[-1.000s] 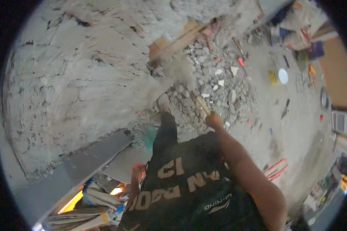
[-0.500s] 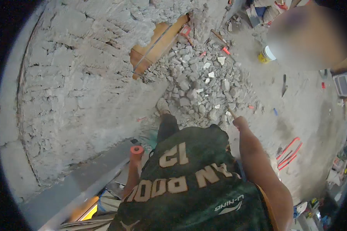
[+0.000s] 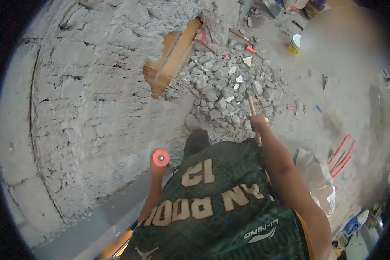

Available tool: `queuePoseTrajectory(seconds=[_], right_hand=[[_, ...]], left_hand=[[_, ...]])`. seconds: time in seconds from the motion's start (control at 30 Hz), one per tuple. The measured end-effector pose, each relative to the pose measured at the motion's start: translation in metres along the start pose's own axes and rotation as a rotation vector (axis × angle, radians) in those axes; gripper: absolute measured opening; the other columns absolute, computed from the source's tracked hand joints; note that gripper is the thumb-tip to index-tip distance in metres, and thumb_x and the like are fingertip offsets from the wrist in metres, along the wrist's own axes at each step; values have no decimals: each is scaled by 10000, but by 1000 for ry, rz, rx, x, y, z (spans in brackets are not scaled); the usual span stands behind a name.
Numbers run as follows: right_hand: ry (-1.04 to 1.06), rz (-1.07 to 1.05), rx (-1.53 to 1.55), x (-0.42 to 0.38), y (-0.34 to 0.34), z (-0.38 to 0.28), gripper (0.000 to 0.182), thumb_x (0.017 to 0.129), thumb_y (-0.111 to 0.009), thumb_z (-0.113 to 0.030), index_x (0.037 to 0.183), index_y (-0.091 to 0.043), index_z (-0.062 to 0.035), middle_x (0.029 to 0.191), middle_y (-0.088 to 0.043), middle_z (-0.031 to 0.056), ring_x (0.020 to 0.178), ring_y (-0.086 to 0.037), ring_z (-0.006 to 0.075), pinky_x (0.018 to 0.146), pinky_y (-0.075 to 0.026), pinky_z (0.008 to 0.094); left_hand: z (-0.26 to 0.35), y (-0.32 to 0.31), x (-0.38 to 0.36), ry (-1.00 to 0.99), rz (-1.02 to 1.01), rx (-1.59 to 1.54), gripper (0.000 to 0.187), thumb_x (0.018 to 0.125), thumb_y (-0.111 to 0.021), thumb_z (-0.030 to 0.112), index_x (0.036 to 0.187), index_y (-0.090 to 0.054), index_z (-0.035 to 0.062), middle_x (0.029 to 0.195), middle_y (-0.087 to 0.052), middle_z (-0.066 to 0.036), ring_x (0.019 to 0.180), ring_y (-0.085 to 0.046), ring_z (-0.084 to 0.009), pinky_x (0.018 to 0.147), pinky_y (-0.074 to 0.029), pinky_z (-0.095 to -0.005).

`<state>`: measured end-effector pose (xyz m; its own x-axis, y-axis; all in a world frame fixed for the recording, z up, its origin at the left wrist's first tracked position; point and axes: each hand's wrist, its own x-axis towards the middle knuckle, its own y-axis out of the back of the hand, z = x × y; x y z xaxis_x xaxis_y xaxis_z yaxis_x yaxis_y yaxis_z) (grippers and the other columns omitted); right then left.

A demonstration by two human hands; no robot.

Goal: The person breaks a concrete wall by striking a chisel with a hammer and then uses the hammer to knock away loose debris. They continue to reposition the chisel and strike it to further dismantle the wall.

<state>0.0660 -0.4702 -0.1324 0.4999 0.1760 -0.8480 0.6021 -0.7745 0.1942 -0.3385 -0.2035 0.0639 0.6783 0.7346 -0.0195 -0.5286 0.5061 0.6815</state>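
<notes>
In my left hand (image 3: 154,161), held upright in front of the jersey, is a chisel (image 3: 161,158) with a round red guard and a metal striking end facing me. Its lower part is hidden. My right hand (image 3: 259,123) is closed around a wooden handle (image 3: 252,105), probably a hammer's; no head can be made out. That handle slants across the rubble pile (image 3: 221,93) of grey chunks and white shards. Left of my hands stands a rough, chipped wall (image 3: 91,108).
A brown panel (image 3: 169,56) shows through a hole in the wall. Red-handled tools (image 3: 250,49) lie at the rubble's far edge. Farther right are a yellow and white bucket (image 3: 294,45), red tubes (image 3: 342,156) and a whitish sack (image 3: 314,173). A grey ledge (image 3: 95,225) runs at lower left.
My right hand and the wooden handle have risen and shifted slightly left. The chisel in my left hand has moved up and right, its round end now facing me. The view has shifted.
</notes>
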Motion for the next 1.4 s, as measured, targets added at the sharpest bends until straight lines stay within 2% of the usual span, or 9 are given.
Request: queuePoseTrajectory(seconds=[0.13,0.23,0.27,0.5,0.77,0.9,0.93,1.03,1.4], right_hand=[[377,170,-638,-2,-4,17,287,780,-613,-239,795,-626,47,602,-607,152,481,-615,268,483,-511,411],[324,129,-827,55,1,90,349,757,-598,-288,827,-651,50,690,-657,196,576,-668,283,528,-533,423],[391,181,-889,74,1,120,370,750,-608,-307,846,-656,47,692,-661,191,566,-665,281,521,-531,421],[47,74,-1095,18,42,159,376,720,-666,-331,912,-677,-7,917,-680,193,861,-663,354,752,-521,448],[71,215,-424,17,89,267,379,730,-661,-316,797,-640,56,757,-658,211,702,-674,303,632,-532,440],[190,64,-239,-73,108,192,336,749,-659,-291,704,-593,35,636,-603,146,533,-620,245,485,-505,408],[-88,133,-136,-68,98,182,323,770,-649,-301,664,-544,-15,552,-534,86,434,-547,224,412,-464,382],[-111,190,-157,-87,94,152,318,785,-644,-299,668,-522,-29,520,-493,68,390,-511,233,389,-442,375],[79,373,233,-182,-77,36,352,849,-662,-349,812,-574,-10,629,-554,17,516,-533,123,468,-433,302]], left_hand=[[42,1,38,-7,-48,-85,341,747,-651,-9,1076,-576,37,1023,-617,-52,909,-584,-146,798,-470,-287],[79,10,73,-21,-128,-96,377,694,-691,-10,1056,-605,50,982,-612,-55,925,-582,-189,835,-459,-321],[89,13,87,-267,-159,57,369,654,-708,42,1014,-630,63,984,-607,-65,934,-578,-223,856,-444,-351],[128,32,163,-780,-254,228,356,630,-748,69,973,-661,105,998,-582,-56,916,-542,-262,826,-426,-367],[121,15,199,-849,-237,184,350,650,-735,73,988,-644,86,1032,-587,-69,994,-548,-265,868,-430,-373],[113,2,209,-707,-277,205,250,696,-708,90,933,-642,45,1032,-586,-75,998,-560,-267,867,-447,-372],[112,0,213,-709,-288,203,250,696,-708,90,933,-642,45,1032,-586,-75,998,-560,-267,867,-447,-372],[102,3,221,-646,-337,175,259,704,-707,99,951,-649,47,1037,-590,-82,992,-561,-273,865,-448,-369],[84,-9,270,-830,-541,289,264,633,-763,185,850,-640,100,804,-611,-75,761,-600,-297,684,-472,-407]])
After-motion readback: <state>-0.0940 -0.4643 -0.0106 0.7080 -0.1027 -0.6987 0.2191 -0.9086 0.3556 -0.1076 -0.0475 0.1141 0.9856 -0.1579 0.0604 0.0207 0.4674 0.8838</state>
